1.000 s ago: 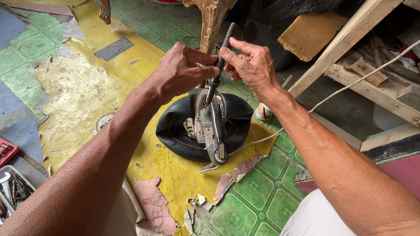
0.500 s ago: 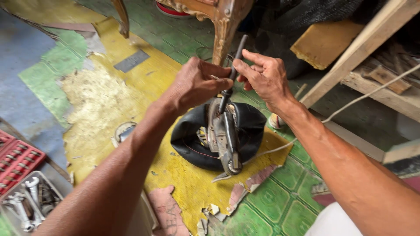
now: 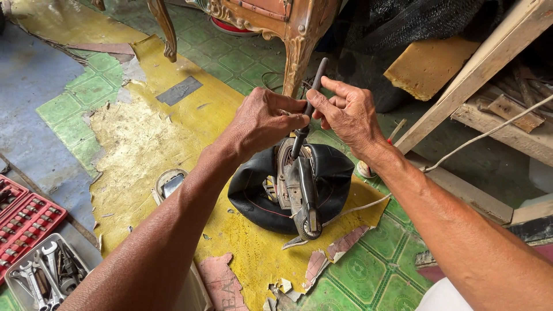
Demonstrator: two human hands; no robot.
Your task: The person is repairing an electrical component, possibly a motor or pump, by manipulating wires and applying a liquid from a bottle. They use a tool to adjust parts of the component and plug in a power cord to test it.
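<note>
A thin dark rod-like tool [image 3: 311, 101] stands upright, its lower end in a grey metal mechanism [image 3: 298, 184]. The mechanism rests on a black rubber inner tube [image 3: 249, 196] on the floor. My left hand [image 3: 262, 121] pinches the tool's lower shaft between thumb and fingers. My right hand [image 3: 348, 112] grips the shaft just above, fingers on its right side. Both hands touch each other over the mechanism.
A carved wooden furniture leg [image 3: 296, 49] stands right behind the hands. Red socket case [image 3: 23, 222] and tray of spanners [image 3: 43, 276] lie at lower left. Wooden planks [image 3: 478, 75] and a white cord [image 3: 484, 135] are at right. Torn yellow and green flooring [image 3: 144, 132] surrounds the tube.
The view has tilted and shifted, so the hands and mechanism sit lower and further right in the picture. Both hands keep their hold on the tool.
</note>
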